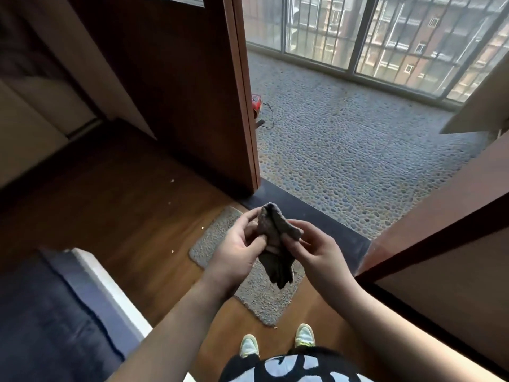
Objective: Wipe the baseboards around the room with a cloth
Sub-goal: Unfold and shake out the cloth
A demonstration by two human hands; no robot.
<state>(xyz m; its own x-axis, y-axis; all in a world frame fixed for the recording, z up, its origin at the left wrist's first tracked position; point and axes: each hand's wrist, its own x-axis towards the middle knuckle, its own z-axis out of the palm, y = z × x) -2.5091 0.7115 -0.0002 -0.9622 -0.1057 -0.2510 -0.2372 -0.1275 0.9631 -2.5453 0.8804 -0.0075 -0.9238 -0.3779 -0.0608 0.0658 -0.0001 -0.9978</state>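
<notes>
- Cloth (276, 238): I see my left hand (234, 250) and right hand (314, 248) pinching it, above a grey mat (217, 238).
- Wood floor (115, 194) meets a pebbled balcony floor (358, 150) beyond the open door (192, 86).

Brown wooden floor (132, 205), grey doormat (217, 238) lying on it, scattered pale crumbs (173, 180), two sneakers (249, 346).

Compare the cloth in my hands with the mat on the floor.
The cloth is dark brown-grey, crumpled and hanging, held up by the left hand and right hand. The mat is lighter speckled grey and lies flat on the wood floor, below the cloth. Both look like grey textiles.
</notes>
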